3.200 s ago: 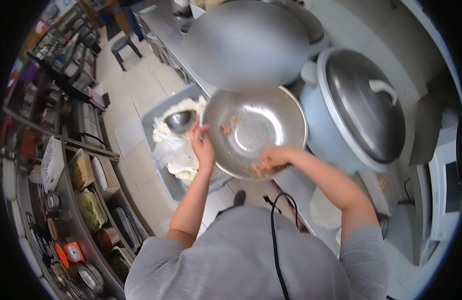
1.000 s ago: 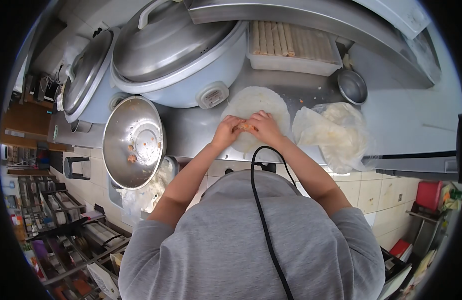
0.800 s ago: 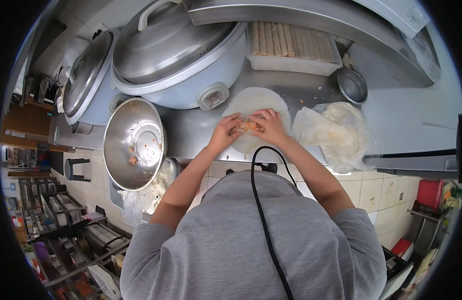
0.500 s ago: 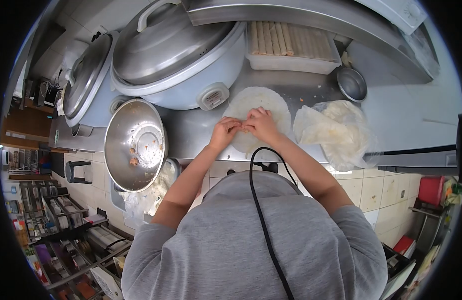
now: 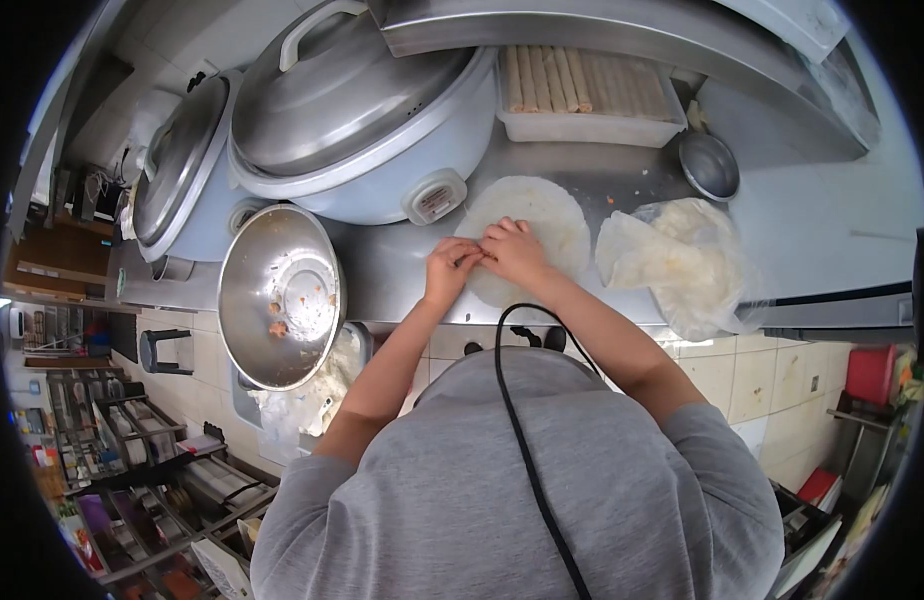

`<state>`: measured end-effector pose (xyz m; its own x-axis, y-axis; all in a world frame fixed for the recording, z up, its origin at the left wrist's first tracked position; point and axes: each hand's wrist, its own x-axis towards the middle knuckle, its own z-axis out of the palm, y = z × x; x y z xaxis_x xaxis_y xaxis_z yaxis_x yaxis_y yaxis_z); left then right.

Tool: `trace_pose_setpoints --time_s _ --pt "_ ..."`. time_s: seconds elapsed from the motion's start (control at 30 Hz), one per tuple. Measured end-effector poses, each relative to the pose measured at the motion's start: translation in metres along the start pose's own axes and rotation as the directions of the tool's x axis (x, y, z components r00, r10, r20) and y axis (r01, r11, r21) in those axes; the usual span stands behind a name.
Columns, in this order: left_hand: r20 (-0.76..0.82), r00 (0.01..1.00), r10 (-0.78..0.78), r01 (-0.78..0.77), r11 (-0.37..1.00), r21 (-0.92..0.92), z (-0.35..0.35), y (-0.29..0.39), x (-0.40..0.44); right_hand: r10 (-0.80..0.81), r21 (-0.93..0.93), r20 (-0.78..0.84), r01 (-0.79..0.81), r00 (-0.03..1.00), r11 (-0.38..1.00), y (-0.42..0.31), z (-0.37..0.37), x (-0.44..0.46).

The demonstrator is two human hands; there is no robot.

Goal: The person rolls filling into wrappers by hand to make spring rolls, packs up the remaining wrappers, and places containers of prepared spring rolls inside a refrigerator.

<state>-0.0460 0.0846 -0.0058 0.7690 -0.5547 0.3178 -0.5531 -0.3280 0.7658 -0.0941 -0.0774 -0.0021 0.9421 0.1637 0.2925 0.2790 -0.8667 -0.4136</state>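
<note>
A round, pale, thin wrapper (image 5: 547,215) lies flat on the steel counter. Over its left part my left hand (image 5: 450,270) and my right hand (image 5: 512,250) meet, fingertips pinched together. The orange filling is hidden under the fingers, so what each hand grips cannot be made out. To the right rests a heap of pale wrappers in clear plastic (image 5: 672,265). At the left a steel bowl (image 5: 307,350) stands tilted, with bits of orange filling inside.
Behind my hands is a large blue cooker (image 5: 357,190) with a steel lid, and a smaller lidded one (image 5: 197,225) beside it. A white tray (image 5: 582,130) holds several rolls. A small metal bowl (image 5: 710,168) sits right of it. A steel shelf (image 5: 582,30) overhangs the counter.
Both hands left the large bowl and came over the wrapper, where orange filling showed between them. Their fingers have since closed together and cover it. The view has turned toward the counter.
</note>
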Motion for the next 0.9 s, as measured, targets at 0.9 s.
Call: trace_pose_setpoints --time_s 0.9 --pt "0.102 0.994 0.034 -0.022 0.993 -0.112 0.046 0.022 0.029 0.143 0.049 -0.122 -0.138 0.982 0.989 0.044 -0.016 -0.046"
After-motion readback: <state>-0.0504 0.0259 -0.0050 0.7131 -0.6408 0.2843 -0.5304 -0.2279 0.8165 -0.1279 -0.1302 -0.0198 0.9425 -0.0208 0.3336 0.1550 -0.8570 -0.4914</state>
